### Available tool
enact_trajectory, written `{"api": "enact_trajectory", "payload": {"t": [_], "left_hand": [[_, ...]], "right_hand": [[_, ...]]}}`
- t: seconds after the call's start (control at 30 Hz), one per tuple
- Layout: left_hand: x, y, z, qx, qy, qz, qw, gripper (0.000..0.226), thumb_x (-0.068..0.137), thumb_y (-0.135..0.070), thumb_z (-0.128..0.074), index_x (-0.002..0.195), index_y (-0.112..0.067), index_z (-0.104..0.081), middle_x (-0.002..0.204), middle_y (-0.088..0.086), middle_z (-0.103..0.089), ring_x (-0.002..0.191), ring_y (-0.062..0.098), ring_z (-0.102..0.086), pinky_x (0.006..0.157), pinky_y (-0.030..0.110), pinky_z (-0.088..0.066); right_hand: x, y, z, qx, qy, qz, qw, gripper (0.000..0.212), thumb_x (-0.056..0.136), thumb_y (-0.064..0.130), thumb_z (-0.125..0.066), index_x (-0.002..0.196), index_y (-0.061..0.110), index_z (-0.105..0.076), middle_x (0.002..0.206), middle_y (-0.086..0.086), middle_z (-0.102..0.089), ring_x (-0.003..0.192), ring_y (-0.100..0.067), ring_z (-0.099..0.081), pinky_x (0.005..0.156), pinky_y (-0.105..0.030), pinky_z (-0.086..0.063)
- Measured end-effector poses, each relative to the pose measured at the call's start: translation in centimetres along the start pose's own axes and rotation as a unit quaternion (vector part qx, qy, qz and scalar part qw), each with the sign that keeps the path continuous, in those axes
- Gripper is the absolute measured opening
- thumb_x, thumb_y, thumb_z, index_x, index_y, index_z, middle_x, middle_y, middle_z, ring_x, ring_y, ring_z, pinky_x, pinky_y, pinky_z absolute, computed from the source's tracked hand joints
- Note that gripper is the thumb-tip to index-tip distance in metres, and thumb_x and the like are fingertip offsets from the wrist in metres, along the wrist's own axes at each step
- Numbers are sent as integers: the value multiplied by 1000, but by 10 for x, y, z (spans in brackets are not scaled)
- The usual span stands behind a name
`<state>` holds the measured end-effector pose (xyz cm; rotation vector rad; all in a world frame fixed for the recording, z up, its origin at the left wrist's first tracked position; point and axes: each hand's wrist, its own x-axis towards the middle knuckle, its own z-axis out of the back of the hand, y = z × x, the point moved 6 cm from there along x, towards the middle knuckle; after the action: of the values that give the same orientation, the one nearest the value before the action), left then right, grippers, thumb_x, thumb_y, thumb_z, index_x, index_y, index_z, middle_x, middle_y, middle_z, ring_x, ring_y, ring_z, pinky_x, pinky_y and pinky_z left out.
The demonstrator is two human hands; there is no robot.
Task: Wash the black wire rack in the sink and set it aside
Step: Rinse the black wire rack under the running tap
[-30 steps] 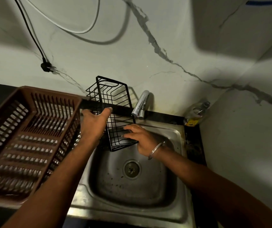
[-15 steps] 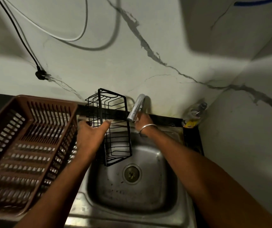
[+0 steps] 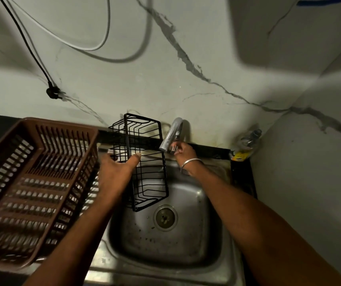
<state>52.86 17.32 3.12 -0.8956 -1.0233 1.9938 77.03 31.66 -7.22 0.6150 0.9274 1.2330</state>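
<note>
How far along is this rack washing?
Barely begun. Done: the black wire rack is over the sink, held by the left hand. In hand: the right hand grips the tap; flowing water is not plain. Left: rinsing, then setting it aside.

Black wire rack (image 3: 144,162), brown slatted basket (image 3: 31,182), grey-veined white wall (image 3: 186,69).

Left hand (image 3: 117,172) gripping rack (image 3: 127,139), right hand (image 3: 184,151) pinching tap (image 3: 173,131), arms outstretched
</note>
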Motion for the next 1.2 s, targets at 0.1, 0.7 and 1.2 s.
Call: {"api": "enact_trajectory", "payload": {"t": [0.1, 0.7, 1.2], "left_hand": [[-7, 0, -5, -17, 10, 6, 1000, 99, 75, -68, -81, 151, -16, -43, 143, 12, -59, 128, 32, -58, 105, 47, -51], [-78, 73, -28, -107, 179, 150, 966, 33, 96, 11, -50, 116, -12, -64, 90, 10, -69, 76, 22, -64, 48, 25, -52], [-90, 47, -42, -116, 265, -24, 957, 30, 106, -15, -62, 128, -35, -65, 130, -9, -68, 131, 17, -57, 114, 39, -41]], "right_hand": [[-30, -11, 6, 169, -38, -32, 984, 49, 91, -12, -52, 114, 28, -65, 87, 0, -64, 73, -15, -58, 60, -29, -51], [-192, -64, -13, 248, 7, -77, 966, 30, 103, -4, -50, 122, 11, -67, 119, -9, -72, 98, -16, -71, 77, -25, -60], [-272, -61, 45, 130, -214, 45, 967, 26, 96, 9, -66, 89, 34, -67, 86, 1, -73, 84, -9, -70, 75, -21, -55]]}}
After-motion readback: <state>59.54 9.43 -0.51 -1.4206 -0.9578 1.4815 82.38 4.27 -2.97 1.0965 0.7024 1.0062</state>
